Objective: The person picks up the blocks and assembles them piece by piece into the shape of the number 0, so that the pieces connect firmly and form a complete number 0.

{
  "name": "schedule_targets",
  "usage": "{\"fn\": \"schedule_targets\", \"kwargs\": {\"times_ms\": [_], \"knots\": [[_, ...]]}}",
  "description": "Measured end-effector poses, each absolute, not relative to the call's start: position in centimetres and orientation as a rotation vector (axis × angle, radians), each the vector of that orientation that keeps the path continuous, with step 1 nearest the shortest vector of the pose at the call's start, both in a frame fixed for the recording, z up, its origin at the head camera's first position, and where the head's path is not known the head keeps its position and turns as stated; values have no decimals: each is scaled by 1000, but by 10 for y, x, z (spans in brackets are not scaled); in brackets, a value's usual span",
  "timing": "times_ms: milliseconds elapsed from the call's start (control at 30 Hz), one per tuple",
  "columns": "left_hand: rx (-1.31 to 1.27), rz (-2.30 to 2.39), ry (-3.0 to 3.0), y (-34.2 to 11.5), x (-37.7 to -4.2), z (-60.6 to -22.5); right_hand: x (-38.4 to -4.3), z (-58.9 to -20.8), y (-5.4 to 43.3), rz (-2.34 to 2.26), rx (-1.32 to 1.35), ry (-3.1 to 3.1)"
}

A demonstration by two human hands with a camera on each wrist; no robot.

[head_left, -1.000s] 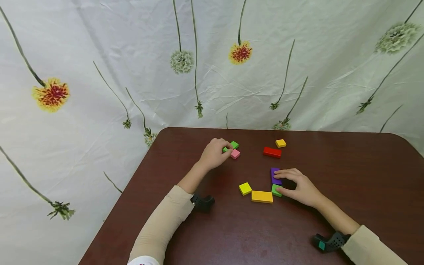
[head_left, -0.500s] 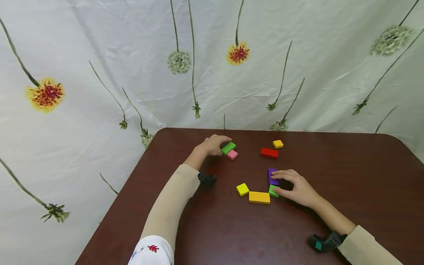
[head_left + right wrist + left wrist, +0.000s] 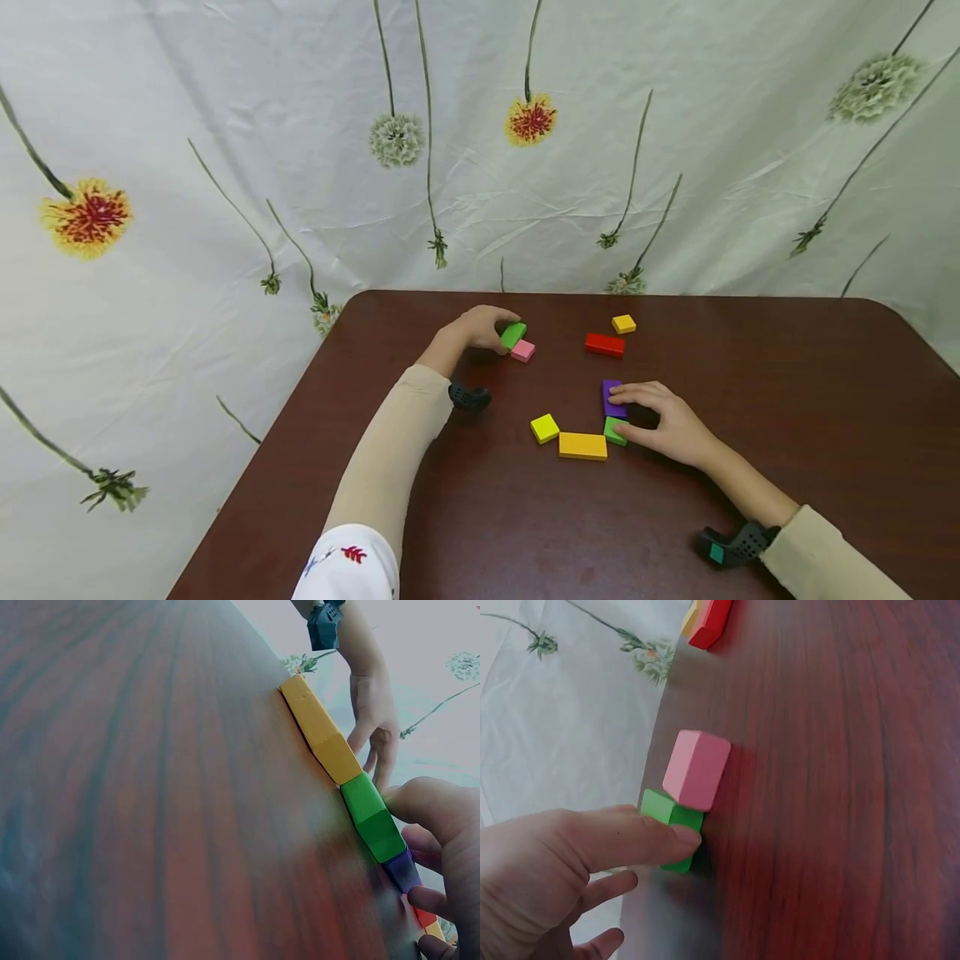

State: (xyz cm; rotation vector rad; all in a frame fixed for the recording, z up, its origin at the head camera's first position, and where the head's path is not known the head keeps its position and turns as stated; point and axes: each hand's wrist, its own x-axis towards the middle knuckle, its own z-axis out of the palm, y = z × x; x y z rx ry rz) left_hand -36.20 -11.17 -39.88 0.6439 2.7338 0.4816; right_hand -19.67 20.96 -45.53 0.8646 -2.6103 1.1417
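Note:
My left hand [image 3: 480, 327] reaches to the far left of the table and grips a green block [image 3: 513, 335], thumb on its near end and fingers at its far end. Against that block sits a pink block [image 3: 697, 771]. My right hand [image 3: 670, 423] rests beside a smaller green block [image 3: 615, 430] and a purple block [image 3: 612, 398] lying end to end; its thumb touches the green one and a fingertip the purple one. In the right wrist view, an orange block [image 3: 322, 731] meets the green block's end.
A yellow block [image 3: 544, 428] touches the orange block's left corner. Farther back lie a red block [image 3: 604, 345] and a small amber block [image 3: 623, 323]. A flowered cloth [image 3: 450, 167] hangs behind the brown table [image 3: 495, 517].
My left hand has shifted from over the green block to its left side, thumb and fingers now at its two ends. The right hand stays at the purple and small green blocks.

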Motion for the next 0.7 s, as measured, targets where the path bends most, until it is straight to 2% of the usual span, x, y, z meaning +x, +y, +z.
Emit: {"fn": "schedule_targets", "kwargs": {"times_ms": [367, 700], "knots": [[691, 689, 2814, -134, -354, -404, -199, -457, 211, 1151, 867, -2617], [815, 984, 2746, -116, -320, -400, -198, -456, 210, 1139, 872, -2613]]}}
